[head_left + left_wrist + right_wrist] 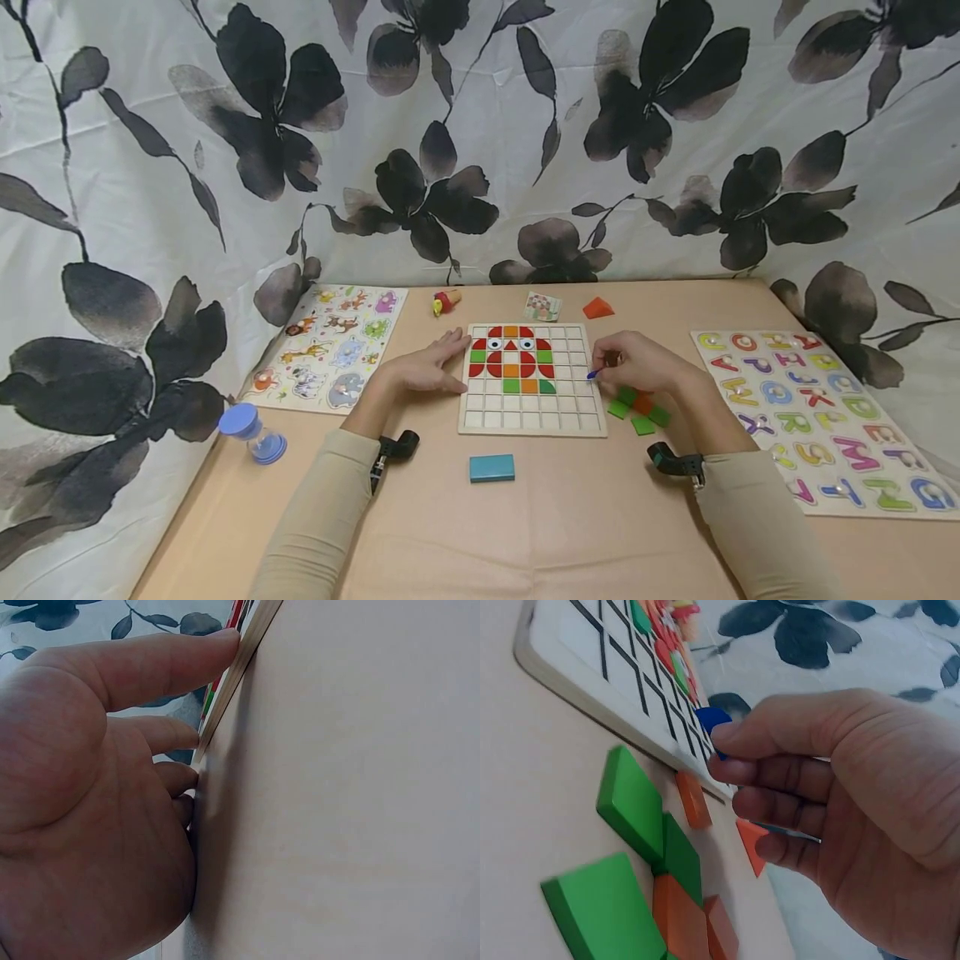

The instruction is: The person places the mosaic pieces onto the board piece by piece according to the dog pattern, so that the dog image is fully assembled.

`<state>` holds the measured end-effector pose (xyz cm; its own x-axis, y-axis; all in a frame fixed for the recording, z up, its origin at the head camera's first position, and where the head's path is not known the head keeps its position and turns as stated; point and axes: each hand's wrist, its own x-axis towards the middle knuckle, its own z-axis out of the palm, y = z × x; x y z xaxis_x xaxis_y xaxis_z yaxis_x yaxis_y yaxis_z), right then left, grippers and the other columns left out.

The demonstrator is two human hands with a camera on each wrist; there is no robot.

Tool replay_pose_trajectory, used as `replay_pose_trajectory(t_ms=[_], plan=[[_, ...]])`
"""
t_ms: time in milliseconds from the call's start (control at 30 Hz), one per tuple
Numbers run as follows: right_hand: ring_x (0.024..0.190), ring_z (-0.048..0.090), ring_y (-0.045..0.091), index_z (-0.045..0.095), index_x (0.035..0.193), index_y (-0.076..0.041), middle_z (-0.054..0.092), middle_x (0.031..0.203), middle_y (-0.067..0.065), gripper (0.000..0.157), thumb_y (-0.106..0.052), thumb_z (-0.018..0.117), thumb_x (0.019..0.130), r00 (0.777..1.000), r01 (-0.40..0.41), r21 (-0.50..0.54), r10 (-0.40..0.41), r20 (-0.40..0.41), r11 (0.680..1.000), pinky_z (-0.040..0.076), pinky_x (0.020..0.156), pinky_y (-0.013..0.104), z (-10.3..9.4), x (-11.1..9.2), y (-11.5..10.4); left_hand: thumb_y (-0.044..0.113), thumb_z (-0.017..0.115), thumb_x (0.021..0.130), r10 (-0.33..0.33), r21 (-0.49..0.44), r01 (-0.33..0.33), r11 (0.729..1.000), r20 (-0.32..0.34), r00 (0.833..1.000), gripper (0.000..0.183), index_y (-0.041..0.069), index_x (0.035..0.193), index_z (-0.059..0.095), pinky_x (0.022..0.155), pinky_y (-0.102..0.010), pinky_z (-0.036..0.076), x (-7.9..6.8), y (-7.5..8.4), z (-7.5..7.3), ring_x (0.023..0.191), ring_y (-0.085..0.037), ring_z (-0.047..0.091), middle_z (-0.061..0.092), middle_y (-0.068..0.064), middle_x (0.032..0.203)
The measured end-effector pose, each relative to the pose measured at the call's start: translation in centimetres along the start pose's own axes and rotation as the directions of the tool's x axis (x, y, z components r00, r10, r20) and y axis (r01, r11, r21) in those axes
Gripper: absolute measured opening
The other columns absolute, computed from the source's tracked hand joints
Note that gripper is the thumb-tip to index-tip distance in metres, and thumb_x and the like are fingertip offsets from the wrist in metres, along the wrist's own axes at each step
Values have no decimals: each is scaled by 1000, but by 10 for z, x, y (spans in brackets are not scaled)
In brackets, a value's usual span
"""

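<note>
A white grid board (pixel 495 421) lies mid-table, bearing a patterned figure of red (pixel 495 368), orange and green tiles with two round eyes. My left hand (pixel 420 368), fingers extended, touches the board's left edge; the left wrist view shows the thumb (pixel 180 664) against its wooden side. Over the board's right edge, my right hand (pixel 637 362) pinches a small blue tile (pixel 712 720) between thumb and fingertips. The tile's full outline is partly covered by the fingers. Below this hand lie several loose green tiles (pixel 604 907) and orange tiles (pixel 681 915).
An animal picture board (pixel 315 350) is at left, with a blue sand timer (pixel 255 433) before it. A letter board (pixel 817 417) lies at right. A teal block (pixel 492 468) sits in front. Behind are a red-and-yellow toy (pixel 446 302), a picture card (pixel 542 307) and orange pieces (pixel 597 308).
</note>
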<state>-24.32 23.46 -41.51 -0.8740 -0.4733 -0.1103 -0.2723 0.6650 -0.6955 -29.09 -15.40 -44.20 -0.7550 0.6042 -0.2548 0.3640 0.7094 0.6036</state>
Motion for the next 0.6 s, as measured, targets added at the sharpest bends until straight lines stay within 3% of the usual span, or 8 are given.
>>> replay_pose_trajectory(t_ms=[267,467,600], plan=[[83,56,26,69,94,-12,62,85,7,14,-5,70,82,999,-41,72,40,18,997,52,62,30,2,5,0,38,71,81,4,-7,-4,1000,-1,1000,95,20,156,14,118,-47,1,0,1,-1,147,-18,-9,-6,-2,162],[83,55,24,73,94,-12,68,91,3,14,-5,63,87,998,-69,18,68,13,997,49,64,30,-9,-2,10,37,71,80,9,0,-9,1000,-5,1000,95,19,155,15,118,-47,2,0,2,-1,147,-20,-8,-5,-3,162],[82,54,23,73,95,-11,69,91,2,9,-12,66,89,995,-92,-7,92,27,996,48,67,31,-18,-8,20,35,72,80,17,-9,-17,1000,-8,1000,95,18,155,16,118,-48,2,0,1,-1,148,-21,-7,-4,-4,162]])
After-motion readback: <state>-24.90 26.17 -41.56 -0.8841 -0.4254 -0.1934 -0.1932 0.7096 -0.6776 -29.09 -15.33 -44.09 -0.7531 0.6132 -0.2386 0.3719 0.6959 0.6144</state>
